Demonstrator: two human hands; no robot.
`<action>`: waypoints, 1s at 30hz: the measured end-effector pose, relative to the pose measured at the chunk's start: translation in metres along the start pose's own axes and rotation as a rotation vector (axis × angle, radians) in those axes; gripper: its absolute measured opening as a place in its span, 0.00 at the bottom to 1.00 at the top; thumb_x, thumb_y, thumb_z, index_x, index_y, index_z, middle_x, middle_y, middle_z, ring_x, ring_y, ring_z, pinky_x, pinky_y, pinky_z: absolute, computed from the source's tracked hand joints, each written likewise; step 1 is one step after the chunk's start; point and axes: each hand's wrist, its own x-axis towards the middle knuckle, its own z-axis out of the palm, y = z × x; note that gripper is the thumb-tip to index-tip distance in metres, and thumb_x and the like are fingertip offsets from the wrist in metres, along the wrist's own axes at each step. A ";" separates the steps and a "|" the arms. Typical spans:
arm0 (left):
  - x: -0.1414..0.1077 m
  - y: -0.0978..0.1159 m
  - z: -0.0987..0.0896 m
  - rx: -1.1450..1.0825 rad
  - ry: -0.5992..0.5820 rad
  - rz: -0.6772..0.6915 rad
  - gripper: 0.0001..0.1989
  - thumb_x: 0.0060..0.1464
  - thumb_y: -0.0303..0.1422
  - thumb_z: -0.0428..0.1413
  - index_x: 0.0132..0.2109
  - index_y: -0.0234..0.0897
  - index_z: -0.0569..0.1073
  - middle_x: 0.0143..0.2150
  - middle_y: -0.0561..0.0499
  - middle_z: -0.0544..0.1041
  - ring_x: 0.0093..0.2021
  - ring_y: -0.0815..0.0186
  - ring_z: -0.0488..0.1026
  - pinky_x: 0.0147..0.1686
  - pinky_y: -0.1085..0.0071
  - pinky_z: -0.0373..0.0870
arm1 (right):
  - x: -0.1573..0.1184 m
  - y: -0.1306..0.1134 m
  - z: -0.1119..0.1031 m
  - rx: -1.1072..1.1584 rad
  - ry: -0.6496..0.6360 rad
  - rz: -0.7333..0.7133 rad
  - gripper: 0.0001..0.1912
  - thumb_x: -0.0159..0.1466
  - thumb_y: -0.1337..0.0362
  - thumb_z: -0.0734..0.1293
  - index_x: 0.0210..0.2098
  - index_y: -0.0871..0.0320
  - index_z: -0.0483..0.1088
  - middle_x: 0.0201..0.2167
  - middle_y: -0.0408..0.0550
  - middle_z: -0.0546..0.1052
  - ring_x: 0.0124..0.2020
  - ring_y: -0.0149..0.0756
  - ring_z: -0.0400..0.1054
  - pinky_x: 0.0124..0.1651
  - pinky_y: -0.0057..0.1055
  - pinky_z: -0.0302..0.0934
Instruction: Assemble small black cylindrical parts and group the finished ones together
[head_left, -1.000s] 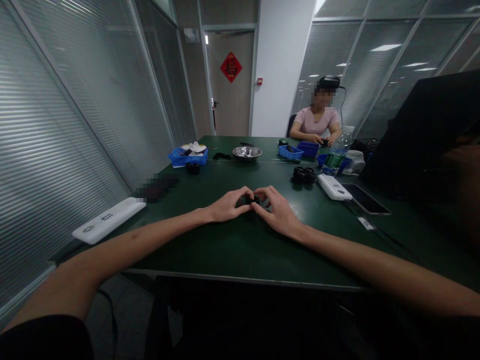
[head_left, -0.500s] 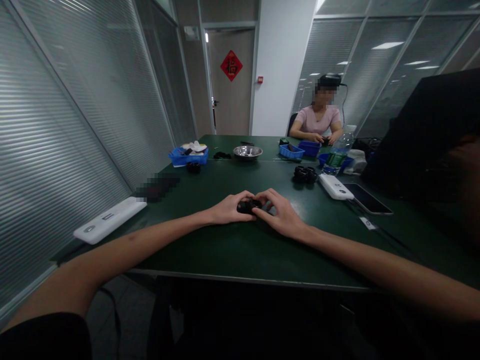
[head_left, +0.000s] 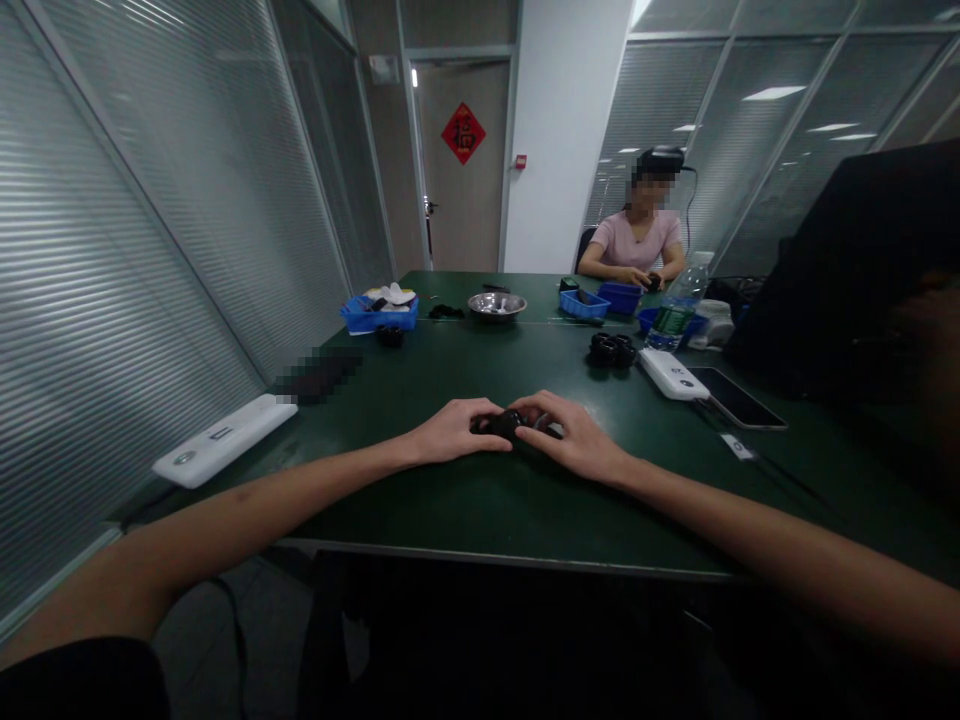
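Here's the black part [head_left: 509, 425], glossy and rounded on top, its finer outline lost behind fingers, and it's at the desk [head_left: 465, 510] on the near side of the bowl [head_left: 497, 312]. It sits right between two hands: the left hand [head_left: 454, 433] curls in, pinching it between thumb and fingers, while the right hand [head_left: 576, 437] meets it from the other side, thumb and bent fingers gripping its edge.
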 end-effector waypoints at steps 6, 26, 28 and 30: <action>0.002 0.000 -0.003 -0.058 -0.018 -0.040 0.24 0.57 0.49 0.63 0.53 0.36 0.78 0.42 0.50 0.77 0.37 0.65 0.70 0.35 0.70 0.62 | -0.001 0.004 -0.003 0.119 -0.042 -0.002 0.16 0.67 0.60 0.71 0.53 0.53 0.73 0.50 0.50 0.75 0.45 0.40 0.73 0.48 0.42 0.71; 0.005 0.000 -0.004 -0.042 -0.056 0.043 0.20 0.63 0.47 0.58 0.51 0.36 0.77 0.44 0.48 0.76 0.40 0.63 0.71 0.38 0.69 0.65 | 0.002 0.001 -0.013 0.025 -0.083 -0.050 0.19 0.66 0.56 0.73 0.53 0.55 0.71 0.49 0.51 0.77 0.45 0.40 0.74 0.48 0.41 0.72; 0.005 0.001 -0.004 -0.047 -0.051 0.043 0.20 0.63 0.47 0.58 0.51 0.36 0.77 0.44 0.48 0.76 0.40 0.63 0.71 0.39 0.69 0.65 | 0.002 -0.001 -0.015 -0.001 -0.100 -0.018 0.22 0.66 0.54 0.73 0.56 0.55 0.69 0.47 0.51 0.78 0.43 0.41 0.75 0.46 0.41 0.72; 0.004 0.002 -0.004 -0.052 -0.046 0.048 0.19 0.64 0.46 0.58 0.52 0.36 0.77 0.46 0.48 0.76 0.41 0.63 0.71 0.39 0.68 0.65 | 0.003 -0.002 -0.017 -0.045 -0.118 0.006 0.21 0.68 0.52 0.70 0.56 0.55 0.69 0.44 0.50 0.79 0.41 0.41 0.75 0.43 0.40 0.72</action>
